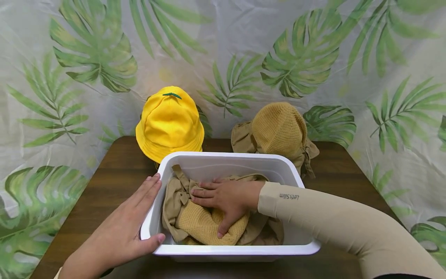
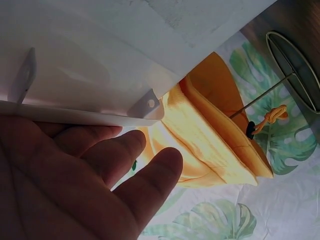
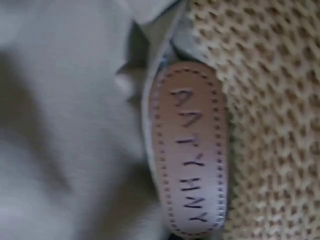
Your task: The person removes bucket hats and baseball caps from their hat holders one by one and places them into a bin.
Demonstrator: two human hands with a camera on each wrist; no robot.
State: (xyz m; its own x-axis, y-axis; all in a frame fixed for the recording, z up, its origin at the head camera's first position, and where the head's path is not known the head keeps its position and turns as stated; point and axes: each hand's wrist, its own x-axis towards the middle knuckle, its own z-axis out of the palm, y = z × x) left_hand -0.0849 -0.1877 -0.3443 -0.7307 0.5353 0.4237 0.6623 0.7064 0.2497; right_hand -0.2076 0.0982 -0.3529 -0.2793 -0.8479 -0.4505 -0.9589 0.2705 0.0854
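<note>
A tan knit hat [image 1: 198, 223] with a cloth brim is held down inside a white bin [image 1: 237, 250], its crown dented and its brim folded against the walls, seemingly because the space is narrower than the brim. By the right hand [image 1: 223, 199] the crown and cloth are pressed from above, fingers extended and thumb spread well apart, nothing being pinched; a flat palm probably suits such soft material. A leather label [image 3: 190, 150] (its lettering is blurred) is seen between knit and cloth. The bin's left rim is touched by the left hand [image 1: 130, 219], fingers nearly straight and close together, thumb set apart at the front corner, presumably so that the bin is steadied against the pressing. Behind the bin, on the dark table [image 1: 115, 174], a yellow hat [image 1: 170, 124] is held up at the left by a wire stand [image 2: 262, 95], likely to keep its shape. A second knit hat [image 1: 278, 130] is placed at the right, its support hidden. A leaf-print cloth [image 1: 226, 46] is hung beyond.
</note>
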